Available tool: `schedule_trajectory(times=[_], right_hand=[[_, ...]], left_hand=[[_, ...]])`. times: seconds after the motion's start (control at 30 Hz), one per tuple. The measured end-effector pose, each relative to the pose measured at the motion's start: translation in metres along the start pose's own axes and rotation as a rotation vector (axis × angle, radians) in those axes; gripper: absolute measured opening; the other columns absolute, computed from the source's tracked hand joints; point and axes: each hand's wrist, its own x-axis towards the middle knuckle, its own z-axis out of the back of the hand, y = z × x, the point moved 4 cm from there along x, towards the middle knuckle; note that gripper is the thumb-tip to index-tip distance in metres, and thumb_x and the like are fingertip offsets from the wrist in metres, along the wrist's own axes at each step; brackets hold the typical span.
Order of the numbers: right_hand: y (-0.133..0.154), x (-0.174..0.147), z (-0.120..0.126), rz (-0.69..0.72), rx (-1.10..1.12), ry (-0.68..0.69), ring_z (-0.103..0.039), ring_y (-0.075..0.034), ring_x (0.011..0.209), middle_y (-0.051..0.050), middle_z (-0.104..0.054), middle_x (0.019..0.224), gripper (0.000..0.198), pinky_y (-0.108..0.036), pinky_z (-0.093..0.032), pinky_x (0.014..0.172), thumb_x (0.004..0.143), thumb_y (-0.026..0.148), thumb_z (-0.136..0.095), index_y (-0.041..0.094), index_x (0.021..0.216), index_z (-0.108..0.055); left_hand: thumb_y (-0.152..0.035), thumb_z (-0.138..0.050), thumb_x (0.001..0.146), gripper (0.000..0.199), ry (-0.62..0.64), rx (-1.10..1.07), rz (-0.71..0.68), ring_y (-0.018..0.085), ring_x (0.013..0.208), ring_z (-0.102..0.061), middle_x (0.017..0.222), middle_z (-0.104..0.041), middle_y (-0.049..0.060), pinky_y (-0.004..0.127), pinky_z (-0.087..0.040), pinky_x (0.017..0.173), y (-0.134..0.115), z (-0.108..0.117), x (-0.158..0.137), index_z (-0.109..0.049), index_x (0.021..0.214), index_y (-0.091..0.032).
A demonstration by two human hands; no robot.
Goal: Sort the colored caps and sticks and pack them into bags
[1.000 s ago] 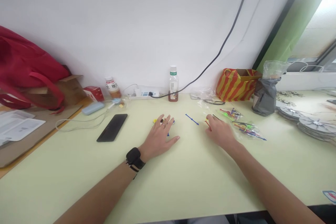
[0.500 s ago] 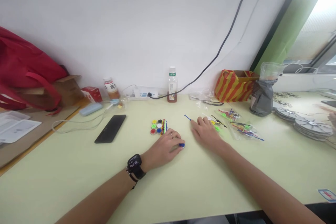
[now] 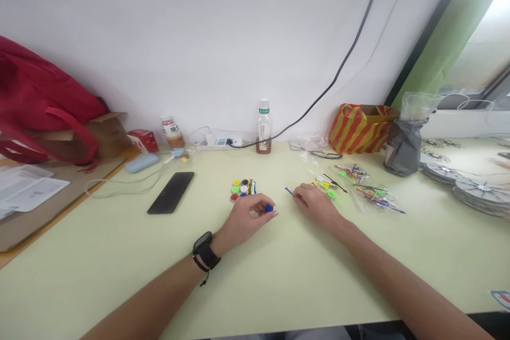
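My left hand (image 3: 244,223), with a black watch on its wrist, pinches a small blue round piece (image 3: 269,208) between thumb and fingertips, just over the table. To the right, my right hand (image 3: 317,207) rests near the tabletop, its fingers curled on a thin blue plastic stick (image 3: 288,190) whose end sticks out to the left. Beyond my left hand lie several coloured discs (image 3: 236,189) in rows, partly covered by the hand. Beside them is a bundle of coloured sticks (image 3: 252,187). Loose yellow and green pieces (image 3: 330,194) lie just past my right hand.
Clear bags of coloured parts (image 3: 376,199) lie to the right, near stacked grey discs (image 3: 482,191). A black phone (image 3: 171,193) lies at left. Along the wall stand a drink bottle (image 3: 264,127), a power strip (image 3: 223,141) and a striped bag (image 3: 358,130).
My left hand has turned and raised the blue round piece off the table, tilting it. My right hand stays nearly in place with the blue stick. The view has shifted slightly.
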Motion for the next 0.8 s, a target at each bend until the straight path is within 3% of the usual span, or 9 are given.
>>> schedule_trajectory(times=[0.23, 0.47, 0.67, 0.8], right_hand=[[-0.003, -0.001, 0.002, -0.024, 0.066, -0.046, -0.064, -0.022, 0.095, -0.007, -0.071, 0.098, 0.022, -0.033, -0.045, 0.081, 0.094, 0.011, -0.050, 0.020, 0.098, -0.069], [-0.002, -0.001, 0.008, -0.082, 0.646, -0.157, -0.069, -0.019, 0.080, -0.006, -0.070, 0.092, 0.021, -0.034, -0.056, 0.079, 0.089, 0.024, -0.057, 0.020, 0.106, -0.071], [0.005, -0.003, 0.010, -0.156, 0.924, -0.028, -0.071, -0.023, 0.091, -0.009, -0.077, 0.101, 0.031, -0.041, -0.056, 0.087, 0.083, 0.035, -0.073, 0.020, 0.110, -0.076], [0.013, -0.005, 0.013, -0.152, 1.026, 0.020, -0.070, -0.023, 0.096, -0.009, -0.076, 0.103, 0.028, -0.039, -0.054, 0.089, 0.080, 0.042, -0.078, 0.018, 0.095, -0.078]], left_hand=[[-0.036, -0.081, 0.083, 0.035, -0.084, -0.245, 0.118, 0.019, 0.088, -0.073, 0.101, -0.075, 0.008, 0.033, -0.061, 0.086, 0.010, 0.001, 0.002, -0.070, 0.111, -0.017], [-0.034, -0.081, 0.083, 0.034, -0.117, -0.333, 0.147, 0.020, 0.089, -0.073, 0.100, -0.075, 0.009, 0.034, -0.062, 0.084, 0.013, 0.004, 0.005, -0.071, 0.110, -0.016], [-0.033, -0.082, 0.082, 0.035, -0.104, -0.367, 0.168, 0.020, 0.092, -0.073, 0.103, -0.074, 0.009, 0.035, -0.062, 0.087, 0.014, 0.003, 0.004, -0.070, 0.111, -0.017], [-0.033, -0.082, 0.081, 0.036, -0.103, -0.360, 0.169, 0.020, 0.093, -0.073, 0.105, -0.074, 0.010, 0.035, -0.062, 0.088, 0.014, 0.002, 0.004, -0.071, 0.111, -0.016]])
